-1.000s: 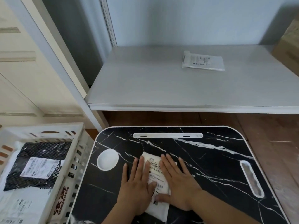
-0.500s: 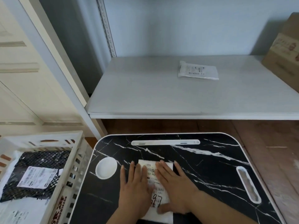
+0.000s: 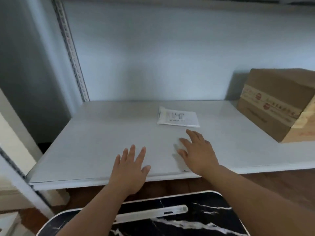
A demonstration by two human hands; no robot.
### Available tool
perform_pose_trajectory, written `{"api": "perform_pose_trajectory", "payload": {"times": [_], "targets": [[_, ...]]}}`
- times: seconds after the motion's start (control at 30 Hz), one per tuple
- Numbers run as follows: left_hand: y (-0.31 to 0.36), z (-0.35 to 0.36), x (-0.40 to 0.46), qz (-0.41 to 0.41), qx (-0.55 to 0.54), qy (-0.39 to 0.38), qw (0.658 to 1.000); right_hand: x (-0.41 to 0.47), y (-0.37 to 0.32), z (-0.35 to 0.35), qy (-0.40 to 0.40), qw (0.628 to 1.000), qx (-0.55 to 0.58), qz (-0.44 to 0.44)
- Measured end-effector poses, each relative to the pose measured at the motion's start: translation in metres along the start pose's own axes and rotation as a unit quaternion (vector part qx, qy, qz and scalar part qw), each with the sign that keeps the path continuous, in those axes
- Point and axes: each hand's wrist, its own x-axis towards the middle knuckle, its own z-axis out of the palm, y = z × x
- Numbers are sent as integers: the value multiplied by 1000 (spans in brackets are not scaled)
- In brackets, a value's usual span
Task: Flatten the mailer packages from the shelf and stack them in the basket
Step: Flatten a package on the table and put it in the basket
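Two hands are out over the shelf (image 3: pixel 102 150) in the head view, and neither one is holding anything. Left hand (image 3: pixel 130 169) sits over the near edge of the shelf, palm down, fingers straight and spread. Right hand (image 3: pixel 197 154) is a bit farther in, fingers loosely spread too, tips just short of the white mailer package (image 3: pixel 178 118) — near it, not touching. That mailer lies flat around the middle of the shelf, printed label up. Far right on the same shelf there's a taped cardboard box (image 3: pixel 272 106), well apart from the mailer. Down at the near edge you can see the far end of the black marble-look table (image 3: pixel 204 223) under both forearms. Whole frame is a little blurry.
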Motion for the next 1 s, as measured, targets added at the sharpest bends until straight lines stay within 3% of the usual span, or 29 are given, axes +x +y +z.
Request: {"api": "perform_pose_trajectory", "payload": {"times": [0.13,0.23,0.33,0.47,0.6,0.87,1.0], "targets": [[17,0,44,23,44,-71,996,47,26,7,-85,995,-47,8],[23,-2,57,48,157,-20,986,69,34,24,-130,991,-34,9],[25,-2,64,77,202,20,976,89,34,41,-150,989,8,19],[26,3,66,60,194,35,979,115,24,53,-175,982,47,49],[27,6,72,57,230,29,971,133,31,55,-201,978,4,58],[28,1,71,45,232,6,972,118,30,56,-185,982,-12,32],[23,-16,60,20,120,-32,992,65,14,35,-199,980,-11,-16]]}}
